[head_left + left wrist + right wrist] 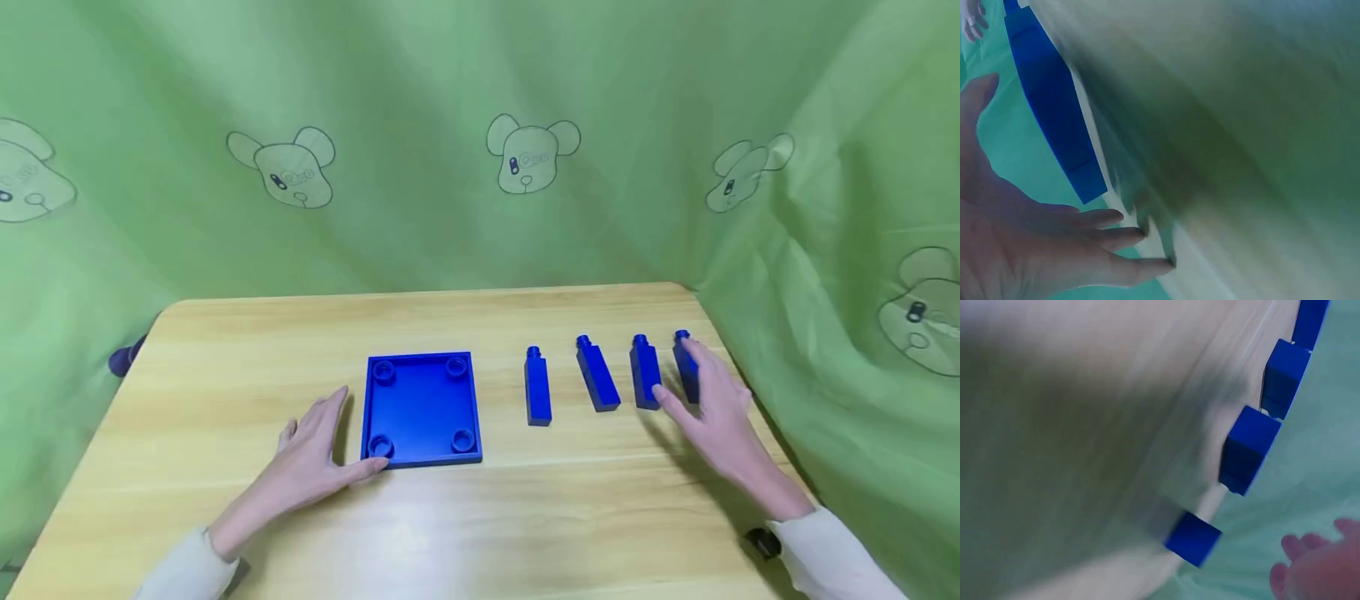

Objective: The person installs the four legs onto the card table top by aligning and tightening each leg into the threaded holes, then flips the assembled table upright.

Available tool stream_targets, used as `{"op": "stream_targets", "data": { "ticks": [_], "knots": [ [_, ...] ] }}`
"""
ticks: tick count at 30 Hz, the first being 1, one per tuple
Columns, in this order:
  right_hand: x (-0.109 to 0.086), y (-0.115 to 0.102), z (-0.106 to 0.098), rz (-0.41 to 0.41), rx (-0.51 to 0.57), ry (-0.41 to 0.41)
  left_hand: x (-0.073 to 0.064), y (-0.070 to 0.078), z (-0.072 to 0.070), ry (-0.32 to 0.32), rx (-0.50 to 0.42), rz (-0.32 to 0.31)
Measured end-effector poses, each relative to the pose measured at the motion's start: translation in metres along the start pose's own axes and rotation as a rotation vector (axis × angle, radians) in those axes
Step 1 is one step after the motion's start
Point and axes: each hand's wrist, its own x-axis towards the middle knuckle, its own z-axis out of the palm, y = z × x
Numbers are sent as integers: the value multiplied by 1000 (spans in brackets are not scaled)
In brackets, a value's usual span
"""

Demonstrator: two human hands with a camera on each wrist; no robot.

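A blue square panel (422,407) with a raised rim and a round socket in each corner lies flat on the table. My left hand (307,468) is beside its left edge, fingers extended and thumb tip at the near left corner. Right of the panel, several blue square posts with narrow knobbed ends lie in a row, knobs pointing away from me. Over the rightmost post (686,372) hovers my right hand (722,423), its fingers spread and partly covering that post. The right wrist view shows the right hand (1325,565) apart from the posts' square ends.
The pale wooden table (465,533) has rounded far corners. Green curtains (420,242) with bear-head drawings hang behind and along the sides. A dark rounded object (123,358) shows past the table's left edge.
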Motion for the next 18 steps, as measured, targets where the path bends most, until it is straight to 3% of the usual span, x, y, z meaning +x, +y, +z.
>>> {"op": "stream_targets", "data": {
  "ticks": [4,8,18],
  "knots": [
    [-3,7,-5,149,83,31,3,-1,5,-24,-24,7],
    [-10,17,-12,295,91,-8,2,-2,11,-38,-22,42],
    [-2,43,-7,479,146,-92,9,-10,14,9,-40,121]
  ]
}}
